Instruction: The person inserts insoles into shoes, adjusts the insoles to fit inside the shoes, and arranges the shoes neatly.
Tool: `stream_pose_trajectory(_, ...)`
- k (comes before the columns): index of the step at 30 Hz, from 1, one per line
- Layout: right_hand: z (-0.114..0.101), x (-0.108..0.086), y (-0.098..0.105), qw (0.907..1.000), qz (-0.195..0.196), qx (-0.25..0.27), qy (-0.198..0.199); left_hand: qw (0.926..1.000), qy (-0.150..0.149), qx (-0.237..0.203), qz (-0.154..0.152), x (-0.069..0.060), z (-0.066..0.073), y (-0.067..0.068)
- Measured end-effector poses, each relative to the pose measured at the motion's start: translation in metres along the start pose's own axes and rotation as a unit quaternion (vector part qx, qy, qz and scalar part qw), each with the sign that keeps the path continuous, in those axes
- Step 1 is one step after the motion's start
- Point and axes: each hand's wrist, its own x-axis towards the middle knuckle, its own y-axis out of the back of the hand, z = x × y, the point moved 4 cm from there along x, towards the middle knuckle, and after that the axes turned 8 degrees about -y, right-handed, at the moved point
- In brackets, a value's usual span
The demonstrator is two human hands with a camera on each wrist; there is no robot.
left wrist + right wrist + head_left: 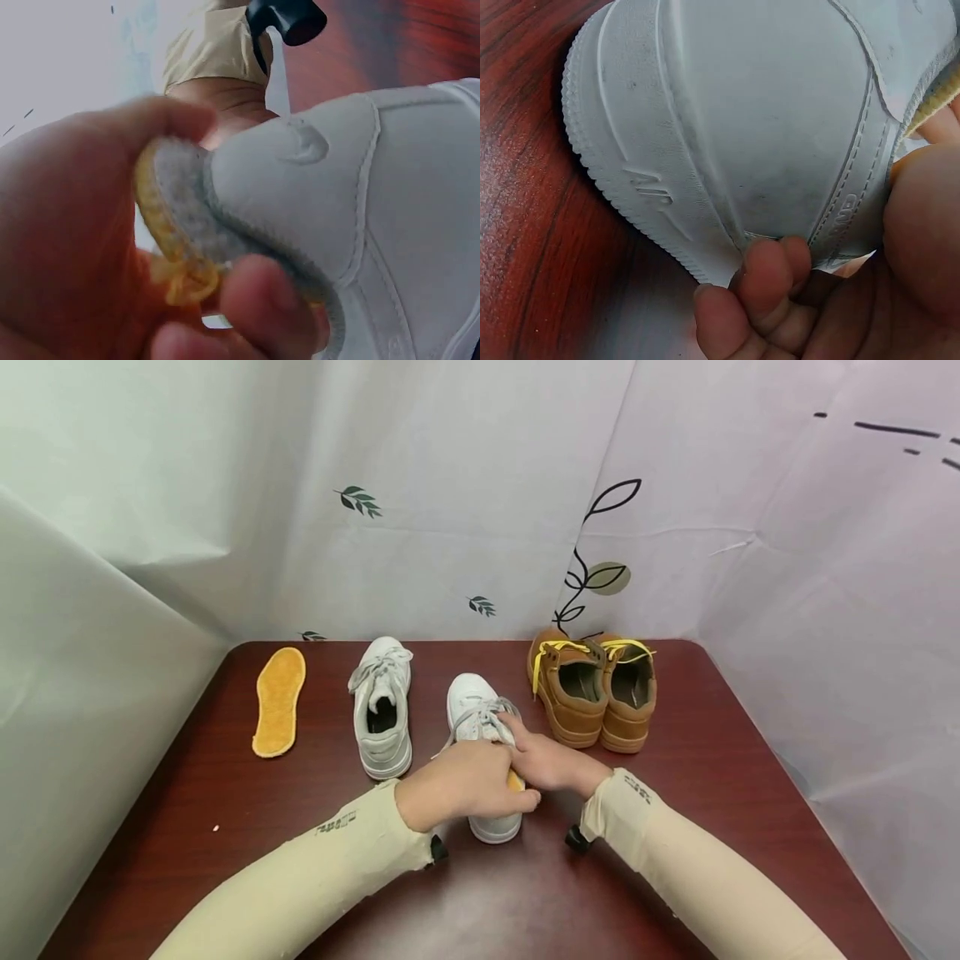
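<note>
A white sneaker stands on the table between my hands, its toe pointing away. My left hand grips an orange fleecy insole at the shoe's opening. In the left wrist view the insole is bent, its pale underside facing the heel collar, with thumb and fingers around it. Part of it is down inside the shoe, hidden. My right hand holds the sneaker's right side near the laces. The right wrist view shows curled fingers against the shoe's side.
Another white sneaker stands to the left, and a second orange insole lies flat at the far left. A pair of brown shoes with yellow laces is at the back right. Pale curtains hang behind the dark red table.
</note>
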Motion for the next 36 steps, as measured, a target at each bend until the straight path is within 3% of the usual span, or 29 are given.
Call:
stream_pose_trajectory(5,0.002,0.000,-0.001,0.9999,0.011,-0.007,-0.001,0.9985,-0.029,0.014,0.043,-0.001,0.001,0.004)
stream_pose_trajectory(9,0.002,0.001,-0.002,0.9996,0.022,-0.016,-0.007,0.9971,-0.044,0.028,0.054,0.001,0.001,0.005)
stream_pose_trajectory(14,0.002,0.000,-0.003,0.9992,0.030,-0.017,-0.019,0.9969,-0.027,0.029,0.068,0.007,-0.004,-0.001)
stream_pose_trajectory(21,0.000,-0.001,-0.003,0.9990,0.034,-0.018,-0.021,0.9870,-0.034,0.082,0.134,0.011,-0.004,-0.010)
stream_pose_trajectory(29,0.002,0.001,-0.004,0.9991,0.028,-0.014,-0.028,0.9857,-0.001,0.113,0.125,0.000,-0.004,-0.012)
stream_pose_trajectory(33,0.001,0.000,-0.004,0.9992,0.032,-0.013,-0.022,0.9861,-0.031,0.113,0.118,-0.009,-0.001,-0.015)
stream_pose_trajectory(36,0.001,-0.001,-0.003,0.9990,0.034,-0.015,-0.027,0.9796,-0.074,0.118,0.145,-0.016,0.002,-0.017)
